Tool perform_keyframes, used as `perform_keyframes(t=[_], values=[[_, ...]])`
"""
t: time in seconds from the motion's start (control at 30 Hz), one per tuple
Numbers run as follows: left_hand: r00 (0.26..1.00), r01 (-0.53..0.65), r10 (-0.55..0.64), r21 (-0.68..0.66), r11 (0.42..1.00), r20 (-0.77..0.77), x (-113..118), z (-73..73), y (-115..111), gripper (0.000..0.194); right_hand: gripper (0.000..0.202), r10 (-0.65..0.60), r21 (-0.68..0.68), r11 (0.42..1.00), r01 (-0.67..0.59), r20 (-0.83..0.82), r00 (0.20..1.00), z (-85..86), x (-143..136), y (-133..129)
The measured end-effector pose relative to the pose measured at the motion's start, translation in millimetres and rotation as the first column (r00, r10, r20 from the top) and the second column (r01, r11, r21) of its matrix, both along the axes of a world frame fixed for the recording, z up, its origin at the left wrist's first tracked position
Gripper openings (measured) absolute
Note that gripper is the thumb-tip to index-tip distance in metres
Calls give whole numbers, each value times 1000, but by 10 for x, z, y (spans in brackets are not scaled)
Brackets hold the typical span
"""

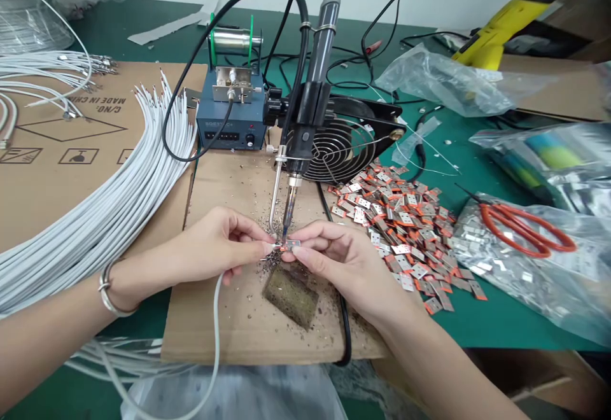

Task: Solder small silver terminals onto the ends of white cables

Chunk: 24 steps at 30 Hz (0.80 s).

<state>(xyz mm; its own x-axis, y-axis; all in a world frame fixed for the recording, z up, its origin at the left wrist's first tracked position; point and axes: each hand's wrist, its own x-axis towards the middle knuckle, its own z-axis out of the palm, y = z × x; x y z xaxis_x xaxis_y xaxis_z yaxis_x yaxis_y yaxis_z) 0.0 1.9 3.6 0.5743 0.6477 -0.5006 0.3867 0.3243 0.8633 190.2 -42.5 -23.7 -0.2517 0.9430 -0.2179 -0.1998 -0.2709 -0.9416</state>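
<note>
My left hand (229, 245) pinches the end of a white cable (216, 318), whose length hangs down toward the bottom of the view. Between the thumb and fingers of my right hand (329, 251) is a small metal USB connector (292, 244) with an orange part. The cable end and the connector meet right under the tip of a soldering iron (287, 216), which is held upright in a stand. A thin metal solder feed tube (275, 197) points at the same spot. Just below my fingers lies a dirty brown sponge (290, 296).
A heap of loose USB connectors (405, 223) lies to the right, beside orange-handled scissors (527, 229) on a plastic bag. Bundled white cables (143, 197) fill the left. Behind stand a blue solder feeder (231, 118) with a spool and a black fan (338, 146). Cardboard (229, 337) covers the work spot.
</note>
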Motion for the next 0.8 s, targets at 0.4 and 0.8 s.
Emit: perform_keyframes(t=[0.4,0.8], values=[[1000,12,-12,-8,1000,4,-8,-2,-5,18,19,-3,-19,1000,4,49,999,18,-5,1],[999,39,-37,44,998,-36,3,-23,-3,20,21,-8,-39,999,10,68,998,24,-24,3]])
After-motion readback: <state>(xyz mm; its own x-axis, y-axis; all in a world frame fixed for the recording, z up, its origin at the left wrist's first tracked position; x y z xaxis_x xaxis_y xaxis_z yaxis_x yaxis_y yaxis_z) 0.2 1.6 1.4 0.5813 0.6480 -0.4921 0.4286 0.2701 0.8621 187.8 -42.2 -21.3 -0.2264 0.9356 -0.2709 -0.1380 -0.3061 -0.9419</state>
